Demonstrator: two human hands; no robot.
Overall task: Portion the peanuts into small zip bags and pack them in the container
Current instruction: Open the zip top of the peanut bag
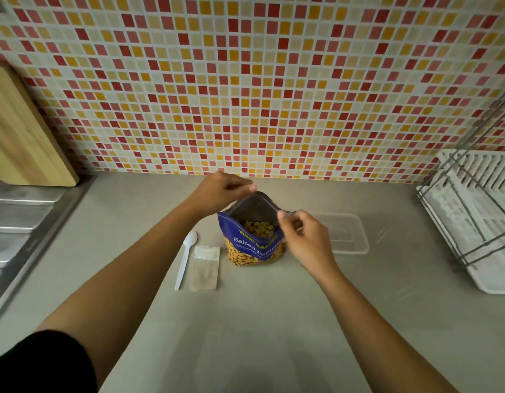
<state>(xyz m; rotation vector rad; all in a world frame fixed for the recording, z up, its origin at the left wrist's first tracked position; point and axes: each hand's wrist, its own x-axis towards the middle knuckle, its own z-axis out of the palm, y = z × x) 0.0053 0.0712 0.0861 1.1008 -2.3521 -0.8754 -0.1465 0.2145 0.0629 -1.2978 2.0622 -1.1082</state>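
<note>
A blue salted-peanut bag (252, 245) stands upright on the grey counter, its mouth spread wide with peanuts visible inside. My left hand (221, 191) pinches the far rim of the mouth. My right hand (303, 236) pinches the near right rim. A small stack of clear zip bags (205, 268) lies flat just left of the peanut bag. Beside the zip bags, further left, lies a white plastic spoon (185, 258). A clear rectangular plastic container (349, 234) sits to the right of the peanut bag, partly behind my right hand.
A white dish rack (478, 222) with a wire frame stands at the right edge. A wooden cutting board (21, 131) leans on the tiled wall at far left, above a steel sink drainer (16, 219). Bare counter (260, 321) stretches toward me.
</note>
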